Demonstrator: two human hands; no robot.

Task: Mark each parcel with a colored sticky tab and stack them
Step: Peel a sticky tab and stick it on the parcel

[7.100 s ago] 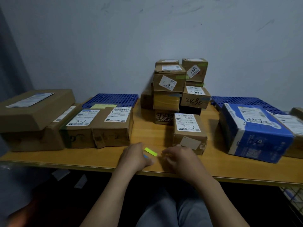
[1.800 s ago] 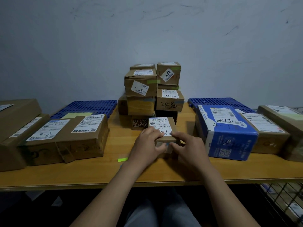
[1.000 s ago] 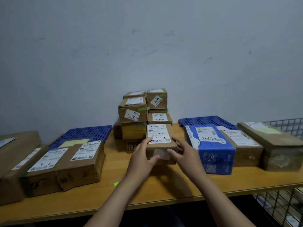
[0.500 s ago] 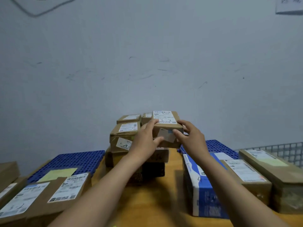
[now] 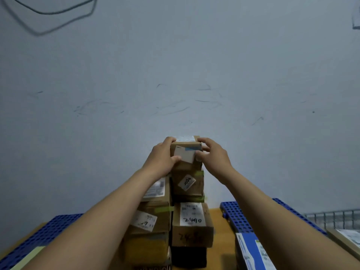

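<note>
A small brown parcel (image 5: 186, 155) with a white label and a blue tab on its front sits at the top of the right column of the parcel stack (image 5: 188, 221) against the wall. My left hand (image 5: 163, 157) grips its left side and my right hand (image 5: 212, 154) grips its right side, thumbs on the front face. Below it are a parcel with a diagonal white label (image 5: 187, 183) and one marked 2490 (image 5: 191, 223). The left column of the stack (image 5: 151, 221) is partly hidden by my left forearm.
Blue perforated plastic mats lie on the wooden table at left (image 5: 39, 236) and right (image 5: 239, 217). A blue-and-white parcel (image 5: 251, 252) and a brown parcel (image 5: 346, 238) sit at lower right, with a wire basket edge (image 5: 335, 217) behind. The grey wall (image 5: 175, 75) stands close behind the stack.
Both hands have lifted the small parcel from the table front up and back onto the top of the right column of the stack. The view has tilted upward.
</note>
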